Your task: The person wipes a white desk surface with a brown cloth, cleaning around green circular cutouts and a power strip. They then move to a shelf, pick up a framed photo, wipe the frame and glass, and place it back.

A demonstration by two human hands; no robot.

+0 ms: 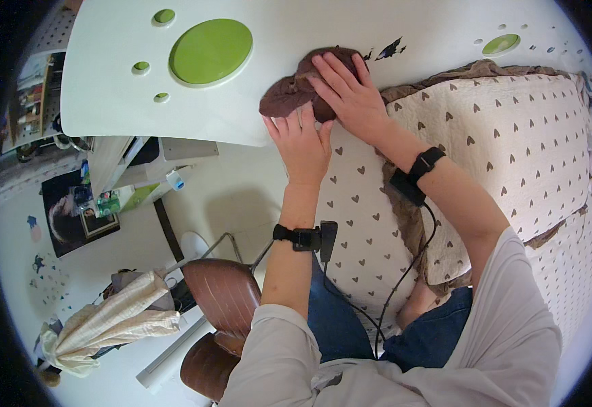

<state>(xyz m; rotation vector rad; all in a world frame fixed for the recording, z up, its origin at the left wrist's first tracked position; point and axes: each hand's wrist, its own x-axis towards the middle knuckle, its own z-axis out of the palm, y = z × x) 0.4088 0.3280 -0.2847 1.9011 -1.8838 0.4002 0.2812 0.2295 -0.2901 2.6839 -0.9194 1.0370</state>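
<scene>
A crumpled dark brown cloth [283, 96] rests against a white panel [123, 51] with green round insets. My right hand [352, 96] lies over the cloth's upper right part, fingers spread and pressing it to the panel. From below, my left hand [303, 147] takes the cloth's lower edge, with some fingertips hidden at the fabric. Both wrists carry black straps with small boxes and cables. Just right of the cloth, the panel has a dark, torn-looking patch [390, 49].
Heart-patterned bedding [505, 127] with a brown ruffle lies at right, under my knees. A brown chair [222, 285] stands lower left, near a clothes-hung rack [118, 315]. Shelving [174, 147] is left, beneath the panel. A large green inset [210, 51] is left of the cloth.
</scene>
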